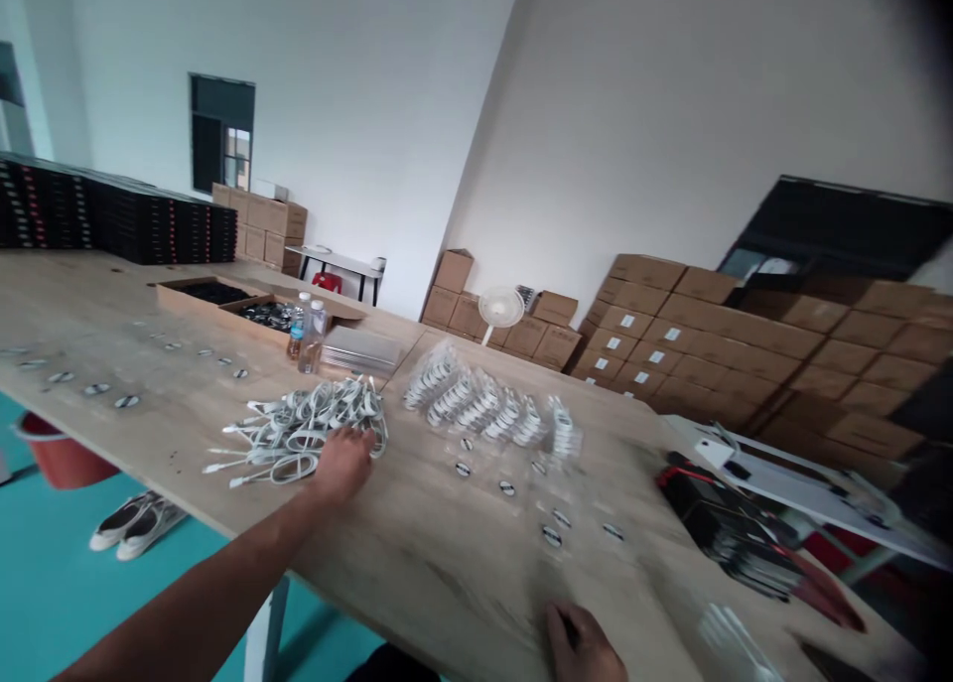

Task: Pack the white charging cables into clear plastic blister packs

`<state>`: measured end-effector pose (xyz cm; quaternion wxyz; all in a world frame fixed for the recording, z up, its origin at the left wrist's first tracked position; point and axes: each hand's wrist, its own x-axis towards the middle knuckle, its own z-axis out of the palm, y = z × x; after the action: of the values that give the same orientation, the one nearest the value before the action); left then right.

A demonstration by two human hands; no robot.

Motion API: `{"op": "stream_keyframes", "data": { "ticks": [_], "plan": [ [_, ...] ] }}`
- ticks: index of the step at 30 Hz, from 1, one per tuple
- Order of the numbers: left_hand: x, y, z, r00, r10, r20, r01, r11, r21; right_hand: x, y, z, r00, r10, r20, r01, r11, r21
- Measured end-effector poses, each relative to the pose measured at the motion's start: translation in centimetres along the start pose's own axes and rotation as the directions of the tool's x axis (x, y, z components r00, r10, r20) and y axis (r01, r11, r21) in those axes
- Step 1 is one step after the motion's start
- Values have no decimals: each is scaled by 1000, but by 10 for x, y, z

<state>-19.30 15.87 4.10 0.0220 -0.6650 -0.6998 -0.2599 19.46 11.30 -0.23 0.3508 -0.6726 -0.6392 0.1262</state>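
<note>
A heap of white cables [298, 429] lies loosely tangled on the wooden table. My left hand [346, 464] reaches into its right side, fingers curled down onto a white cable; the fingertips are partly hidden. Close to the table's front edge is my right hand [585, 647], fingers loosely curled with nothing visible in them. Between and beyond my hands, flat clear bags [507, 488] with oval black-and-white labels are spread out. A row of bagged white cables [483, 404] overlaps behind these.
Two bottles [311, 335] stand behind the heap, beside open cardboard trays [215, 305] of dark items and a silvery stack [361, 349]. Black boxes [149, 220] are piled at the far left. A black case [726, 523] lies at right, with cartons [715, 335] beyond.
</note>
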Motion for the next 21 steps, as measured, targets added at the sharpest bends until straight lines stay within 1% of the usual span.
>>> {"op": "stream_keyframes", "data": {
  "ticks": [2, 3, 4, 5, 6, 7, 8, 9, 10, 11, 12, 13, 14, 15, 16, 17, 18, 19, 20, 21],
  "plan": [
    [-2, -5, -13, 997, -51, -50, 50, 999, -12, 0, 1, 0, 1000, -1, -1, 1, 1000, 9],
    [-3, -7, -19, 994, -73, -83, 68, 996, -59, 1, 0, 0, 1000, 2, -4, -1, 1000, 15],
    [-5, -7, -26, 988, -95, -121, 76, 985, -154, 1, -2, 0, 1000, 13, -12, -12, 1000, 23],
    [-8, -6, -31, 980, -120, -159, 69, 954, -292, 0, -5, 1, 999, 35, -22, -34, 999, 35],
    [-12, -3, -35, 970, -150, -190, 48, 889, -456, -2, -11, 2, 998, 61, -23, -60, 996, 59],
    [-18, 3, -36, 962, -180, -205, 16, 788, -615, -5, -20, 3, 997, 82, -5, -81, 992, 97],
    [-26, 11, -36, 958, -205, -202, -14, 669, -743, -10, -32, 5, 995, 96, 26, -99, 984, 149],
    [-36, 21, -34, 960, -213, -182, -31, 566, -824, -16, -46, 7, 993, 75, 88, -93, 971, 219],
    [-47, 33, -31, 967, -205, -153, -34, 492, -870, -23, -61, 9, 987, 26, 155, -73, 950, 303],
    [-59, 44, -27, 975, -184, -126, -32, 446, -894, -29, -77, 12, 980, -4, 201, -77, 917, 391],
    [-71, 56, -23, 985, -134, -106, -37, 438, -898, -35, -92, 14, 972, -2, 236, -115, 869, 482],
    [-83, 66, -20, 993, -58, -100, -63, 457, -887, -39, -105, 15, 961, 15, 278, -177, 802, 571],
    [-94, 75, -17, 994, 62, -91, -109, 483, -869, -43, -117, 16, 950, 21, 310, -228, 726, 649],
    [-103, 81, -15, 977, 195, -82, -171, 504, -846, -46, -125, 15, 937, 22, 348, -277, 653, 705],
    [-110, 86, -13, 945, 319, -76, -240, 514, -824, -47, -130, 14, 928, 25, 373, -316, 582, 749],
    [-115, 89, -12, 902, 425, -73, -305, 510, -804, -49, -133, 12, 921, 23, 388, -341, 527, 779],
    [-118, 91, -11, 864, 498, -75, -358, 504, -786, -50, -133, 10, 919, 24, 394, -356, 485, 799],
    [-120, 92, -11, 839, 538, -85, -399, 500, -768, -51, -132, 8, 921, 31, 389, -360, 454, 815],
    [-121, 93, -12, 827, 555, -94, -423, 503, -753, -53, -129, 6, 924, 39, 381, -359, 435, 826],
    [-121, 94, -13, 825, 556, -100, -433, 509, -744, -54, -127, 5, 928, 53, 369, -355, 424, 833]
  ]
}}
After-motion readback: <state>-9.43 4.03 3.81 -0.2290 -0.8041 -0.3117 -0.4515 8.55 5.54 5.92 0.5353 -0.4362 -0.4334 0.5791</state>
